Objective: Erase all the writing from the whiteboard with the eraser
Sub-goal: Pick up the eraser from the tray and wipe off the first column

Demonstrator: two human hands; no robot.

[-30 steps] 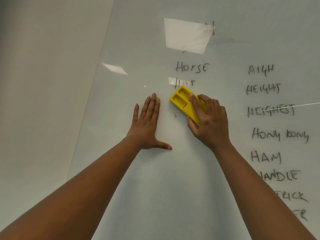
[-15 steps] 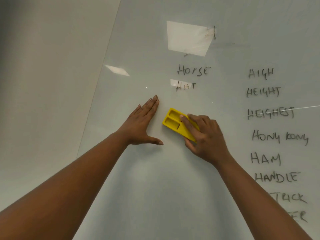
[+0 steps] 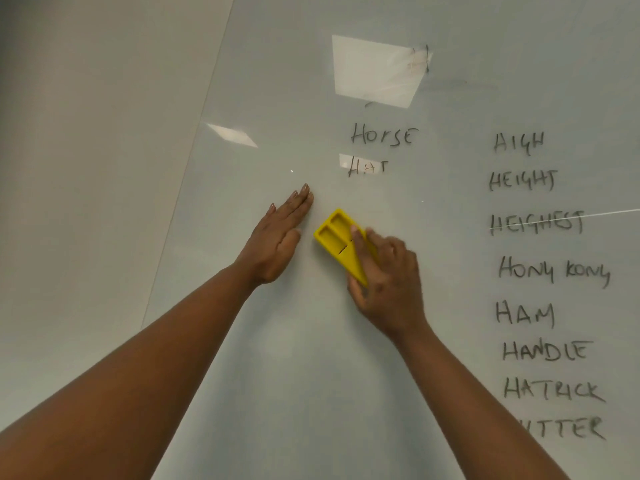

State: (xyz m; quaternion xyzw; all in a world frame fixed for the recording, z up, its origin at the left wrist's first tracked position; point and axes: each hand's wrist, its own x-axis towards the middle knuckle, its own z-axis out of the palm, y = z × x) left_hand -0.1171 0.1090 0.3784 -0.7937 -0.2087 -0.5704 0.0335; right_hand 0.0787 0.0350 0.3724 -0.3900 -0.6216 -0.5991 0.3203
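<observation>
Right hand [image 3: 388, 282] grips eraser [image 3: 341, 242] against whiteboard [image 3: 311, 375]

Single head view (worn), facing whiteboard [image 3: 346, 375] close up, angled obliquely from left.

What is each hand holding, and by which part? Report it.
The right hand grips the yellow eraser by its lower end. The left hand holds nothing, fingers straight.

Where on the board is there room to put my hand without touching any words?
Bare whiteboard lies between the two forearms, below the left hand and eraser. The right side is crowded: the column from HIGH down to HATRICK.
</observation>
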